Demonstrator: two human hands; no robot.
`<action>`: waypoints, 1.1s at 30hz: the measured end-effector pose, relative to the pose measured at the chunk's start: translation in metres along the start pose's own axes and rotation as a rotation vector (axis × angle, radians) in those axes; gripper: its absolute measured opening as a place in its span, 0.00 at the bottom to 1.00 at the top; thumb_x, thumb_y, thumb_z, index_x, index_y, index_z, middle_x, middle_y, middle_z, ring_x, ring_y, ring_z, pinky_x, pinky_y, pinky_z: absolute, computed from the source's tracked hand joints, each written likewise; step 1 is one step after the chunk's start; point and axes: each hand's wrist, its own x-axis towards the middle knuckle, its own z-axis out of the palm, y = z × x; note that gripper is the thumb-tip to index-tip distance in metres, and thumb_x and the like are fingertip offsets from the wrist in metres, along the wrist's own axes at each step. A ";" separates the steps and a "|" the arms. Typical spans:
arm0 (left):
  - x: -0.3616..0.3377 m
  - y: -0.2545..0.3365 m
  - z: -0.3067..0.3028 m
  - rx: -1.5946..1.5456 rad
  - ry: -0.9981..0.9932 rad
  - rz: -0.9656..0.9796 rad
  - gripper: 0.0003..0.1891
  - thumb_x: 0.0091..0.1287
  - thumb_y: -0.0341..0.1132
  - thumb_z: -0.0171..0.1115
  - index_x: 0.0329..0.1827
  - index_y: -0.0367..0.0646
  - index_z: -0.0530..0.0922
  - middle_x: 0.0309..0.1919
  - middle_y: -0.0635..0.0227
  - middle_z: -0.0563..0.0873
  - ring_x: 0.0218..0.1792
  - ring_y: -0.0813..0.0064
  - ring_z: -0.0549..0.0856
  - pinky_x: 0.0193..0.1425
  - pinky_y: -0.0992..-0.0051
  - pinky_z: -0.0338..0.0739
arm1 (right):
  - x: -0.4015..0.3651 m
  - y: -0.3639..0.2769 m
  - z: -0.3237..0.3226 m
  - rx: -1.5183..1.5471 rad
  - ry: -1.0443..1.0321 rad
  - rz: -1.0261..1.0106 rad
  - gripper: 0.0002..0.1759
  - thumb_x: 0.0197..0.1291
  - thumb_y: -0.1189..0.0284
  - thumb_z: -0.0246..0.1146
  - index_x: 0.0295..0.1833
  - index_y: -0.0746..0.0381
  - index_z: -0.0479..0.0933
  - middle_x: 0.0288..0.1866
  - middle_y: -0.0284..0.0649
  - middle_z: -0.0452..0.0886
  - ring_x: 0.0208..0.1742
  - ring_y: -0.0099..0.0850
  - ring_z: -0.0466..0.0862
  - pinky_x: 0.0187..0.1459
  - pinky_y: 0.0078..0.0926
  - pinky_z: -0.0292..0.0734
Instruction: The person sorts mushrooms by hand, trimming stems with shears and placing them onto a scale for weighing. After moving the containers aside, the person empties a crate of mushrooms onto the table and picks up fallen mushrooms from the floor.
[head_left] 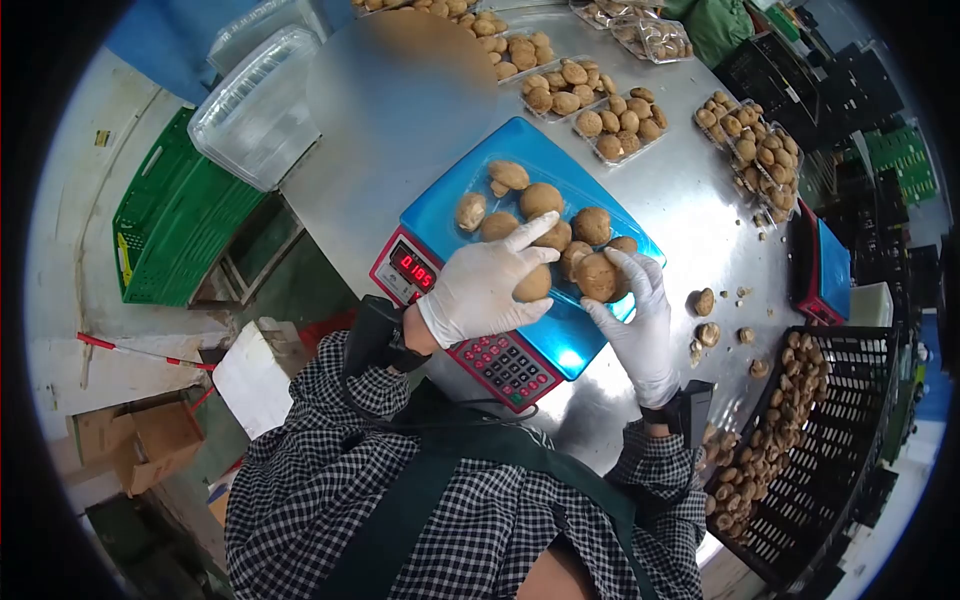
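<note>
A digital scale (518, 372) with a blue top and red keypad carries a clear tray (566, 195) of several brown mushrooms (541, 200). Its red display reads about 0.185. Over the tray's near left part is my left hand (490, 280), in a white glove, fingers spread on and between the mushrooms. My right hand (640, 325), also gloved in white, grips a large round mushroom (597, 277) between thumb and fingers at the tray's right end.
Filled mushroom trays (622, 124) line the table's (660, 185) far side, with more stacked (765, 155) at the right. Loose mushrooms (708, 334) lie right of the scale. A black crate (830, 440) of mushrooms stands lower right; empty clear trays (255, 110) are stacked upper left.
</note>
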 end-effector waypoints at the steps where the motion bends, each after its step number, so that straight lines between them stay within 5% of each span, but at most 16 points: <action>1: 0.000 0.000 0.001 0.000 -0.002 0.005 0.27 0.55 0.43 0.67 0.57 0.43 0.77 0.70 0.63 0.66 0.46 0.56 0.84 0.50 0.65 0.80 | 0.001 0.001 0.002 -0.002 0.004 0.002 0.35 0.41 0.73 0.75 0.59 0.58 0.73 0.52 0.44 0.74 0.51 0.41 0.78 0.52 0.33 0.77; 9: -0.004 -0.002 -0.006 -0.008 0.005 -0.025 0.27 0.55 0.43 0.67 0.58 0.46 0.76 0.69 0.62 0.67 0.47 0.56 0.84 0.51 0.63 0.79 | 0.038 0.009 0.007 -0.089 0.137 0.019 0.34 0.43 0.72 0.75 0.59 0.58 0.73 0.51 0.46 0.75 0.51 0.43 0.78 0.51 0.35 0.77; 13: -0.005 -0.006 -0.004 -0.016 0.020 -0.028 0.26 0.55 0.44 0.66 0.57 0.46 0.77 0.69 0.61 0.67 0.48 0.56 0.84 0.52 0.64 0.79 | 0.060 0.014 0.019 -0.105 -0.022 0.099 0.32 0.43 0.70 0.74 0.58 0.59 0.74 0.51 0.45 0.76 0.50 0.44 0.78 0.50 0.37 0.76; 26: 0.002 -0.009 -0.002 -0.004 -0.022 -0.041 0.21 0.56 0.45 0.65 0.51 0.46 0.79 0.70 0.59 0.65 0.51 0.57 0.83 0.51 0.64 0.80 | 0.057 0.022 0.018 -0.380 -0.065 -0.187 0.26 0.52 0.65 0.67 0.58 0.61 0.76 0.50 0.42 0.76 0.52 0.42 0.75 0.55 0.40 0.70; 33: 0.006 -0.008 -0.008 -0.010 -0.104 -0.056 0.20 0.56 0.45 0.65 0.50 0.47 0.80 0.69 0.59 0.66 0.50 0.57 0.83 0.52 0.63 0.79 | 0.054 0.021 0.028 -0.409 -0.062 -0.135 0.26 0.53 0.65 0.66 0.59 0.61 0.75 0.50 0.42 0.75 0.53 0.42 0.74 0.55 0.38 0.68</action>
